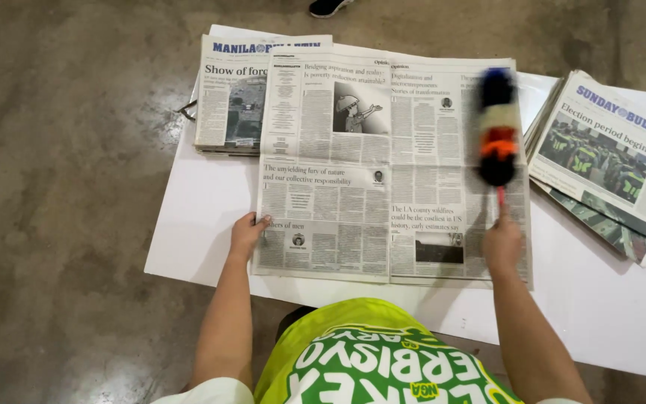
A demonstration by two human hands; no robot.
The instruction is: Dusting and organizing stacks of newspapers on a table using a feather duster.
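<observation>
The person's two bare forearms reach forward from the bottom of the view onto a white worktop [203, 217] that rests on a concrete floor [61, 187]. An opened newspaper [390, 172] lies flat across the middle of the worktop, two pages side by side, its near edge just short of the worktop's near edge. The left hand [247, 235] lies at the paper's lower left corner, palm down, fingers loosely curled with their tips touching the edge of the page; it holds nothing and simply presses there. The left forearm runs nearly straight up from the elbow to that corner. The right hand [502, 243] is closed around the thin red handle of a feather duster [497, 127], knuckles toward the camera, wrist in line with a forearm that angles in from the lower right. The duster stands out away from the person over the right-hand page, its fluffy head banded blue, cream, orange and black and blurred. A folded newspaper [233, 97] lies under the open paper's far left corner, and a stack of folded newspapers [607, 164] sits slanted on the worktop's right side, just beside the open paper. A dark shoe [329, 7] shows at the top edge.
</observation>
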